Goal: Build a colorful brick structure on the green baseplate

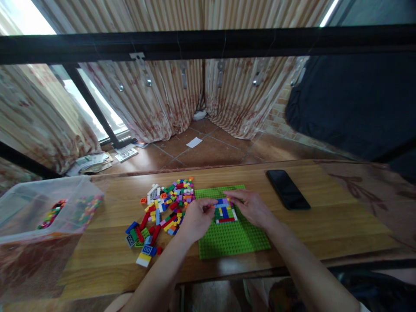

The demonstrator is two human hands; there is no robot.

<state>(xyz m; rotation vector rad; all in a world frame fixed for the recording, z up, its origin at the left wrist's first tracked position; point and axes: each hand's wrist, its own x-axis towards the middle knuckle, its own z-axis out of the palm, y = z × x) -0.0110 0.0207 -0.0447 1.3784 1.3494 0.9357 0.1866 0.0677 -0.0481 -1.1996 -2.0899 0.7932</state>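
A green studded baseplate (227,242) lies on the wooden table, and a small structure of coloured toy bricks (225,212) is built on its upper middle. My left hand (199,219) is at the structure's left side, thumb and forefinger closed together at its upper left corner. From the right, my right hand (249,207) reaches over the upper right corner, its fingers bent against the bricks there. Blue and lilac bricks show between the two hands along the far edge. Whether either hand pinches a loose brick is too small to make out.
A heap of loose bricks (173,203) spreads left of the baseplate, with larger bricks (144,240) nearer me. A clear plastic bin (26,195) holding more bricks stands far left. A black phone (287,189) lies on the right of the wooden table (338,216).
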